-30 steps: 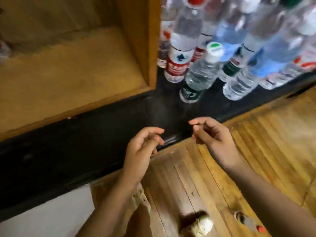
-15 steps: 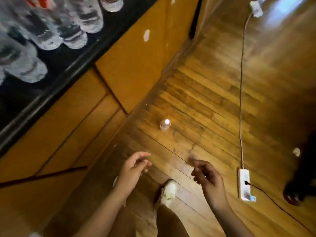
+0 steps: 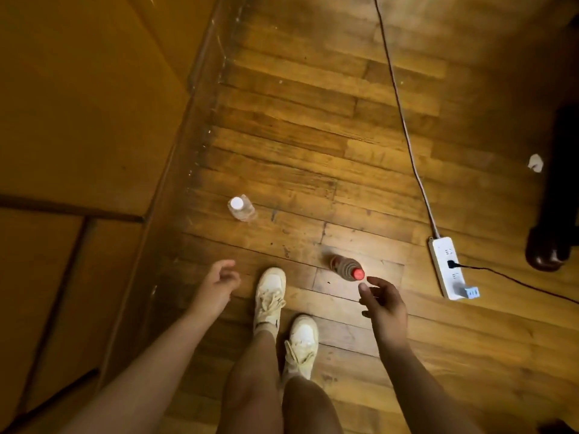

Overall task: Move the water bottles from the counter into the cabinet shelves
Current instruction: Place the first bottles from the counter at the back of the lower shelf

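View down at the floor (image 3: 313, 126). Two bottles stand upright on the boards, not on the counter, which is out of frame: a white-capped bottle (image 3: 241, 208) near the cabinet (image 3: 78, 104) base, and a red-capped bottle (image 3: 347, 267) just ahead of my right hand (image 3: 380, 303). That hand's fingers (image 3: 365, 289) are spread, holding nothing, just short of the red cap, presumably for a neck grasp. My left hand (image 3: 219, 285) hangs loosely curled and holds nothing. A power strip (image 3: 446, 267) lies well to the right.
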Demonstrator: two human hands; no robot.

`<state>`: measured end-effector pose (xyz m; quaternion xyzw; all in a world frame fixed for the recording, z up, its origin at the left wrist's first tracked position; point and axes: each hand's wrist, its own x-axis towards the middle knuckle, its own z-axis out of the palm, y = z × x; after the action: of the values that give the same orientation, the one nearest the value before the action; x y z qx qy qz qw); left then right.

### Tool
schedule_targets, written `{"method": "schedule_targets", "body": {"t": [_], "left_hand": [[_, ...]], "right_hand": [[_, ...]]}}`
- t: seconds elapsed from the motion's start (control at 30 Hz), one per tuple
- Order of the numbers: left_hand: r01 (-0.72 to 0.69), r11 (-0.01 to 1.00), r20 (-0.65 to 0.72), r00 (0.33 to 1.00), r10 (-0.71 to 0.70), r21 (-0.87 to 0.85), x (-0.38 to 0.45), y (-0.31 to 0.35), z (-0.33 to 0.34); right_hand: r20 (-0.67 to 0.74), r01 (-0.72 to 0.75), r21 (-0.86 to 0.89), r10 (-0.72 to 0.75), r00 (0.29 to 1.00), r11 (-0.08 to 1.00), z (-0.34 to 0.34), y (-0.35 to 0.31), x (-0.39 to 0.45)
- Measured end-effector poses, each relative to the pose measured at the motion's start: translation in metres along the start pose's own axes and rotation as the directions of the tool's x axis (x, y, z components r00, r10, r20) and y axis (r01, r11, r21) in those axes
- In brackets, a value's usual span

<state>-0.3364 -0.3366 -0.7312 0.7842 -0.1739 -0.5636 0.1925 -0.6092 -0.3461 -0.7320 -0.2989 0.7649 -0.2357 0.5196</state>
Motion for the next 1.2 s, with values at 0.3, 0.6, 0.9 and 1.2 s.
{"method": "schedule_targets", "body": {"t": [0.3,0.6,0.9,1.2], "left_hand": [[0.177,0.971,-0.114,0.974,-0.196,-0.158,0.161,-0.025,0.015],[0.096,0.955,-0.119,0.984,-0.134,-0.282,0.245,-0.01,0.04],[-0.065,0.982,-0.225,0.974,0.024,-0.178,0.276,-0.01,0.051],[-0.102,0.979,-0.071,0.993,0.09,-0.178,0.226,0.002,0.043]], "right_hand": [[-0.154,-0.17,-0.065,0.158,0.975,0.983,0.028,0.127,0.093],[0.025,-0.223,-0.247,0.236,0.971,0.943,0.045,0.159,0.158],[-0.081,-0.021,-0.194,0.005,0.997,0.981,0.054,0.169,0.187],[-0.06,0.006,-0.199,-0.019,0.998,0.98,0.038,0.129,0.159]]}}
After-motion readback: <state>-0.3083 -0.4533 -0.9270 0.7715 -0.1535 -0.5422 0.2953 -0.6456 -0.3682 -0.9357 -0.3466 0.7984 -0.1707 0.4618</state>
